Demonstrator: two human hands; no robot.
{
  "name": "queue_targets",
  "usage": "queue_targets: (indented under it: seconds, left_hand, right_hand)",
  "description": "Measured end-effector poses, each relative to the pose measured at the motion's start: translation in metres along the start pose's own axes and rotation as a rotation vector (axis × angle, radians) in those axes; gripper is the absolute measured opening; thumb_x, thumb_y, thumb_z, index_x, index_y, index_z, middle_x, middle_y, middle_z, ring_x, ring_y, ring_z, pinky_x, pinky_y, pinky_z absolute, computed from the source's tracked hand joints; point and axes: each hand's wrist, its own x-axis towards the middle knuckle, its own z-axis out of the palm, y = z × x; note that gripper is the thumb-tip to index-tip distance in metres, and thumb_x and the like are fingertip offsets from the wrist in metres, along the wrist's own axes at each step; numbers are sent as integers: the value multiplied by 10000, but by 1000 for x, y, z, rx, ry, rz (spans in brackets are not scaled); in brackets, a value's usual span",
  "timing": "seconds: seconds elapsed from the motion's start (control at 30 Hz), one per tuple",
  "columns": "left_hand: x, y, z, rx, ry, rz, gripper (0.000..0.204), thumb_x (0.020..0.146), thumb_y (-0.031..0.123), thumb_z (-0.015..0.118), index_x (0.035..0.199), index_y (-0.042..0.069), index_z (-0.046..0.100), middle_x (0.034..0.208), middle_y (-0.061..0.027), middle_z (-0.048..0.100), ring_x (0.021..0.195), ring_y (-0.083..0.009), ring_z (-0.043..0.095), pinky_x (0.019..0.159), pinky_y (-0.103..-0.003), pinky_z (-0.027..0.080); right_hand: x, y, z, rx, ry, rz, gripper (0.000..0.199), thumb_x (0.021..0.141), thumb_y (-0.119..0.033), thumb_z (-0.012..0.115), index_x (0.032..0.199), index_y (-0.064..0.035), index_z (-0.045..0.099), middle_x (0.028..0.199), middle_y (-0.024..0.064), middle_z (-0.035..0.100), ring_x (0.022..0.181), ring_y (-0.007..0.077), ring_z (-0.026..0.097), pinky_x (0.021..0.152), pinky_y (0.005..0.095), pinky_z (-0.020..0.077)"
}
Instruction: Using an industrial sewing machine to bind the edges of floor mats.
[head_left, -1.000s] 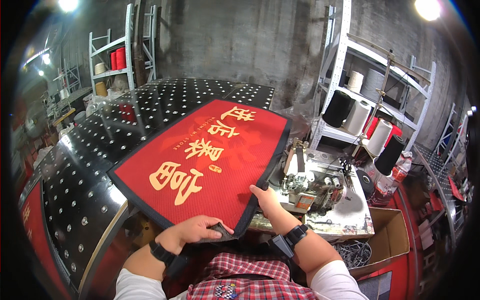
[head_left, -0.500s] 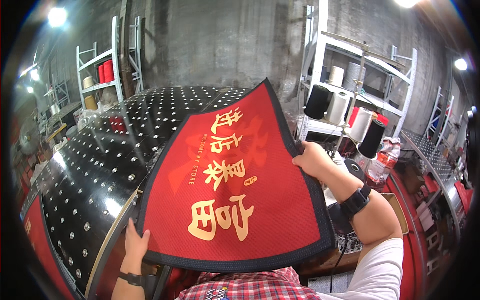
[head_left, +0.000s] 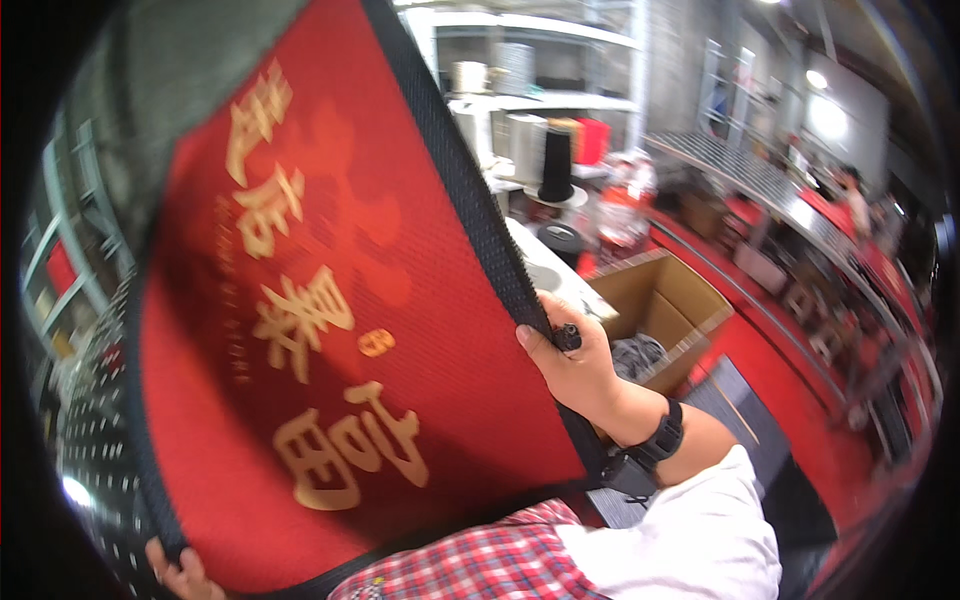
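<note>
A red floor mat [head_left: 400,250] with a dark border and gold lettering is raised in front of me, tilted and slightly bowed. My right hand [head_left: 575,360] is closed on its right border, the thumb on the printed face. A small dark knob-like piece, of a kind I cannot make out, sticks out by that hand's fingers. Low on the left, my left hand [head_left: 185,575] is closed at the mat's lower left border, partly cut off by the picture's rim. The mat covers most of what lies behind it.
An open cardboard box [head_left: 675,310] with grey stuff inside stands to the right. Beyond it are thread cones [head_left: 557,165], a metal shelf [head_left: 540,100] and a long studded table [head_left: 740,170]. Another person [head_left: 855,195] is far right. A black studded table [head_left: 95,420] lies left.
My view has swung to the right. The mat has come up closer and tilted, both hands staying at its borders. The cardboard box and the far table now show more fully.
</note>
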Motion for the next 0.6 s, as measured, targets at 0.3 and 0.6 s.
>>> queue_targets:
  seconds: [0.3,0.6]
  left_hand:
    - [15,-11,149,-151,-604,-172,539,756,9,418,1272,8,262,1258,-124,343,1094,-194,391,917,-316,322]
    - [-79,-60,372,1,-1889,-354,440,773,18,533,1194,32,405,1032,-111,566,892,-145,554,783,-270,445]
  right_hand:
    - [-144,41,-206,-387,922,160,195,785,-65,552,969,-13,513,831,9,515,785,91,446,727,228,373]
    - [-413,86,-343,-1112,1049,901,344,773,-108,508,1098,0,474,984,177,573,921,295,549,790,354,417]
